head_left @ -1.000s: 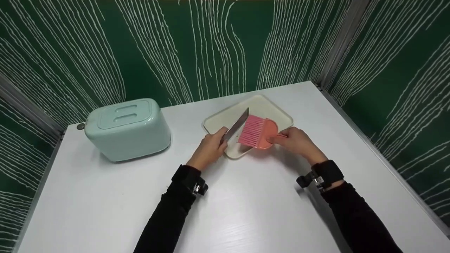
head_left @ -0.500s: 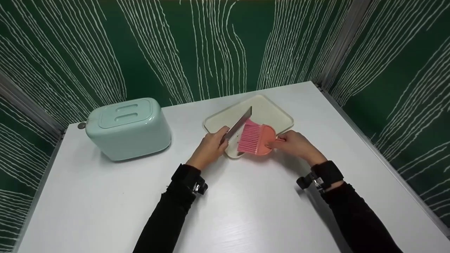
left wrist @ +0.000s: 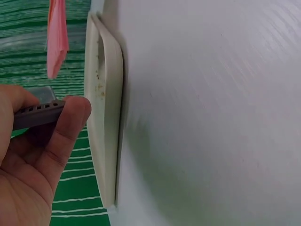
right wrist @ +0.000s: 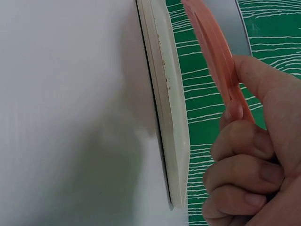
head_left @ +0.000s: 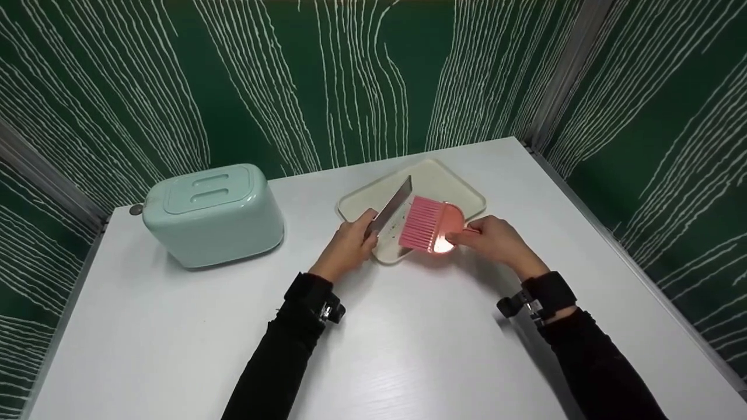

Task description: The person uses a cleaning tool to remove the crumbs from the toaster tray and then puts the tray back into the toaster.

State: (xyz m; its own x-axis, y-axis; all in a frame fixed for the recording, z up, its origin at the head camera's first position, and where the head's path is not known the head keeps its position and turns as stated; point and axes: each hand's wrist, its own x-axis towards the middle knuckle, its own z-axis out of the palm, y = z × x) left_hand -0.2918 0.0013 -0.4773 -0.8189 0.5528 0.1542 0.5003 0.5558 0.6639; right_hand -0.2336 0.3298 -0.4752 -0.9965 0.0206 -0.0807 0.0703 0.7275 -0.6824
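In the head view my left hand (head_left: 347,242) grips a knife (head_left: 392,205) with a flat metal blade slanting over the tray. Its dark grey handle (left wrist: 40,114) shows small slots along one edge in the left wrist view. A hand brush (head_left: 433,226) with pink bristles and an orange body is held by the handle in my right hand (head_left: 496,240). The bristles point toward the blade, a little apart from it. Beneath both tools lies a cream tray (head_left: 443,175). Small dark crumbs (head_left: 397,224) are scattered on it between blade and bristles.
A mint-green toaster (head_left: 213,216) with a slotted lid stands on the left of the white table (head_left: 379,350). Green walls (head_left: 373,76) with white drip lines close off the back and sides. Black straps with cameras sit on both wrists.
The brush dips toward the tray's near side, then rises slightly and shifts right. More crumbs show between blade and bristles. The knife tilts only slightly; the left hand hardly moves.
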